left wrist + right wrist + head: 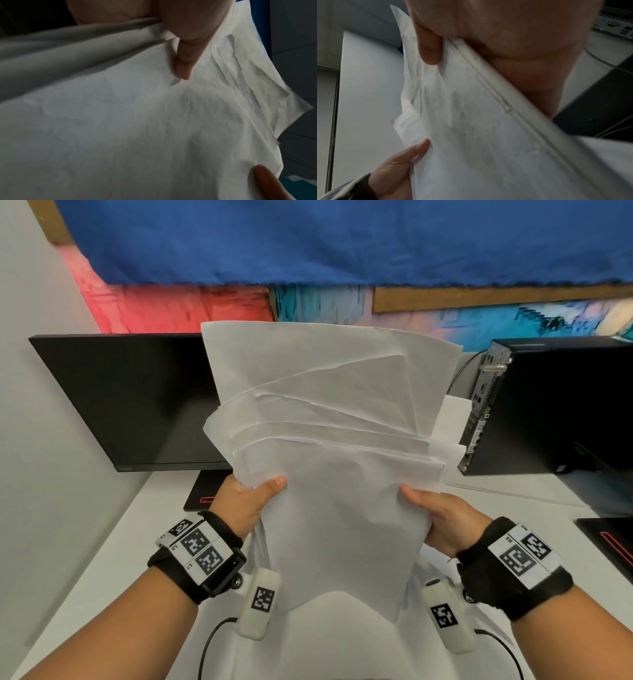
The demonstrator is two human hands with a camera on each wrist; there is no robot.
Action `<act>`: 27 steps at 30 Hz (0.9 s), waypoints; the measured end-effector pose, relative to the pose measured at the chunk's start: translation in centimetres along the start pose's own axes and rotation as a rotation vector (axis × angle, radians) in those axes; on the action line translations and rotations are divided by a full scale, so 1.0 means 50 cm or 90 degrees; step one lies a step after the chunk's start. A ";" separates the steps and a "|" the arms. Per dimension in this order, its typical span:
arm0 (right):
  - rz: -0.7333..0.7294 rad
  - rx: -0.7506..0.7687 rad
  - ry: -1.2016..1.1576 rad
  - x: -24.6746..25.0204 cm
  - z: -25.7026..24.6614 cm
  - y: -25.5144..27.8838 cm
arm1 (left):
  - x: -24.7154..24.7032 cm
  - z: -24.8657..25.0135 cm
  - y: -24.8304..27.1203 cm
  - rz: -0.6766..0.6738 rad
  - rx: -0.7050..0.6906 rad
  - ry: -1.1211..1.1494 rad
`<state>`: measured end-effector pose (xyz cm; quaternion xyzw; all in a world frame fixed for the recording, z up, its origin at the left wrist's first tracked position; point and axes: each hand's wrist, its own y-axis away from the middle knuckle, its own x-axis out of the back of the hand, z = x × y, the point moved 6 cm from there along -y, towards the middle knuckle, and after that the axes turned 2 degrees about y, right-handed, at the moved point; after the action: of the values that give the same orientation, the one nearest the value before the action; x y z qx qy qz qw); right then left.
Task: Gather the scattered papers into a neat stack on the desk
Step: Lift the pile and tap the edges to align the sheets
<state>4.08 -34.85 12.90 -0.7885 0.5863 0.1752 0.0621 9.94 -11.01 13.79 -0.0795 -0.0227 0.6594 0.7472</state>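
Head view: both hands hold the papers (329,460) up off the surface (113,546), in front of the monitor (137,402).
Where the papers lie: between the hands, directly ahead of the person; the sheets fan away toward the far side, their far edges staggered and uneven.
Long axis: near to far, tilted upward at the far end.
Left hand (245,501): clamped on the left edge of the sheaf, thumb on top, fingers hidden beneath.
Right hand (442,518): clamped on the right edge, thumb on top, fingers hidden beneath.
Nearer hand: neither; the grips sit level with each other, one on each long side.
Wrist views: thumbs press wrinkled sheets; several layered edges show beside each thumb.
Coming move, as a judgement: the misaligned far edges call for tapping the sheaf square, then laying it flat on the surface below.
One more sheet: a white piece (454,419) shows behind the sheaf, near the computer case (555,402); whether it belongs to the stack cannot be told.
Writing: sheets look blank; wrist bands carry square coded markers with small illegible letters; the monitor's logo is too small to read.
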 end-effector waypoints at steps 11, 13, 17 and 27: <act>0.065 0.006 0.472 0.005 0.012 0.018 | 0.017 -0.010 0.001 0.081 0.012 -0.011; 0.045 -0.030 0.520 0.008 0.030 0.025 | 0.020 -0.009 0.003 0.101 0.016 -0.013; 0.020 -0.060 0.656 0.021 0.063 0.022 | 0.026 -0.007 0.004 0.122 0.020 -0.009; 0.384 0.150 0.445 0.135 -0.029 0.040 | 0.035 -0.004 0.001 0.125 0.016 -0.028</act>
<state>4.17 -42.00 12.11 -0.5821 0.7908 -0.1581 -0.1039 10.16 -9.29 13.46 -0.0573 -0.0231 0.7313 0.6792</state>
